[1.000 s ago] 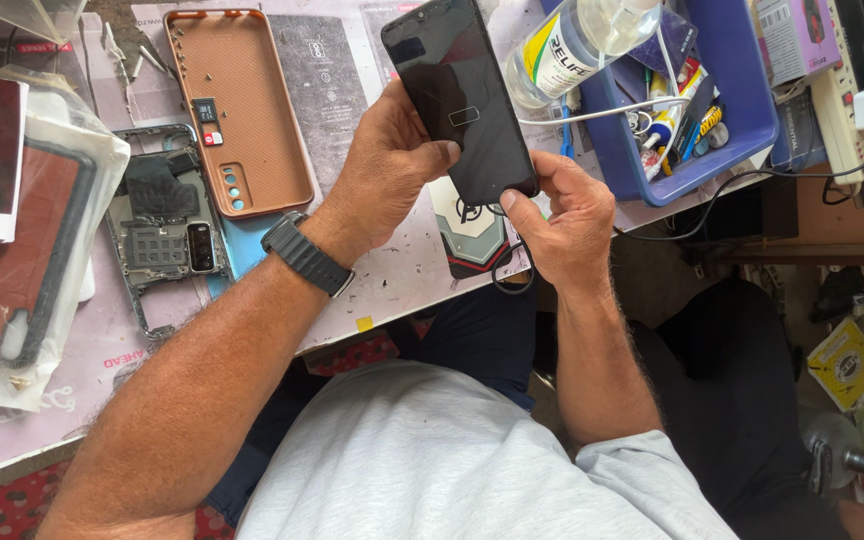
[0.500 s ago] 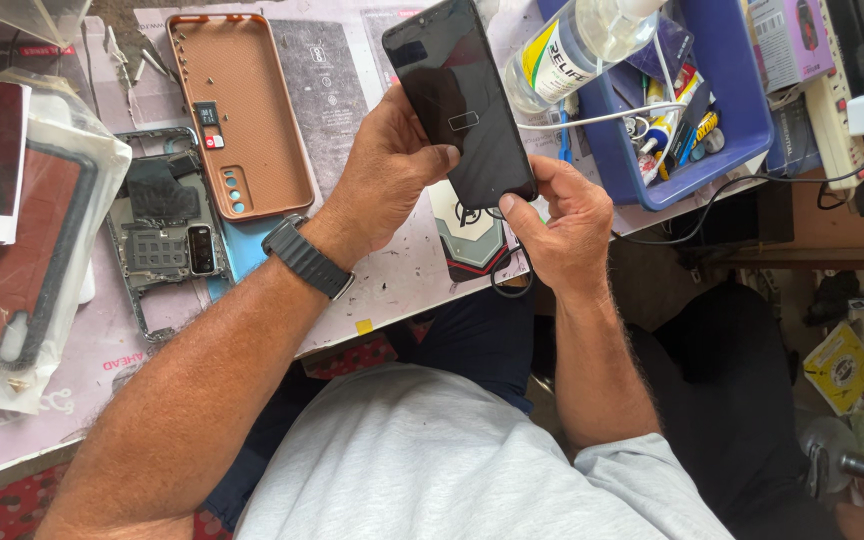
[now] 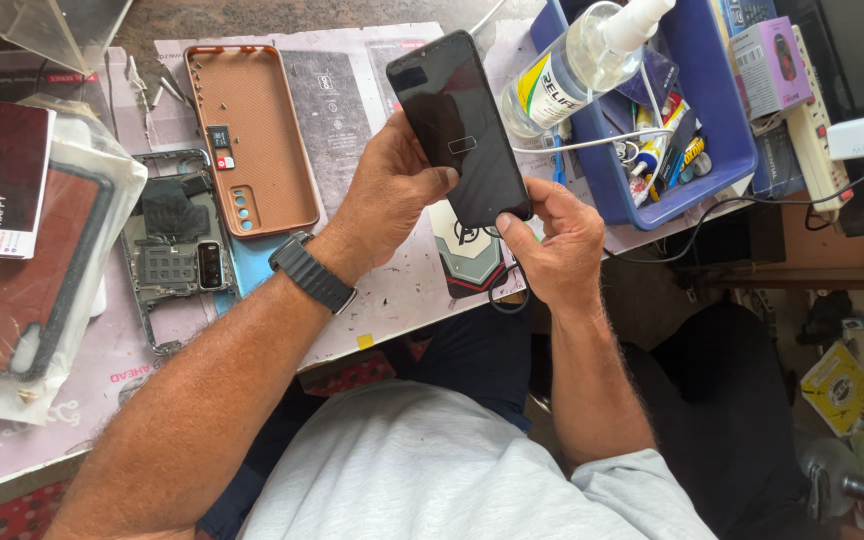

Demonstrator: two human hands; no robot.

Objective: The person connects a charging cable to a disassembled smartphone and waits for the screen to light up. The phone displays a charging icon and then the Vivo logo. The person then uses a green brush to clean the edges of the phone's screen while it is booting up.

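A plastic-wrapped stack of brown phone covers [image 3: 22,290] is lying at the far left of the work table [image 3: 392,300], and just to its right an opened phone frame with its circuit board showing [image 3: 174,250] is sitting flat. Beside that, an orange-brown phone case [image 3: 257,150] is lying inside-up. The left hand [image 3: 392,195], with a dark watch strap [image 3: 312,272] on its wrist, is gripping the black smartphone [image 3: 460,130] along its left edge, thumb pressing on the dark screen. The phone is being held tilted above the table, between both hands, near the table's front edge. The right hand [image 3: 552,245] is curling closed around the phone's lower end, thumb touching its bottom corner. Further right, a blue plastic bin [image 3: 722,150] is holding a clear spray bottle [image 3: 577,70], and a white power strip [image 3: 817,120] is lying beyond it
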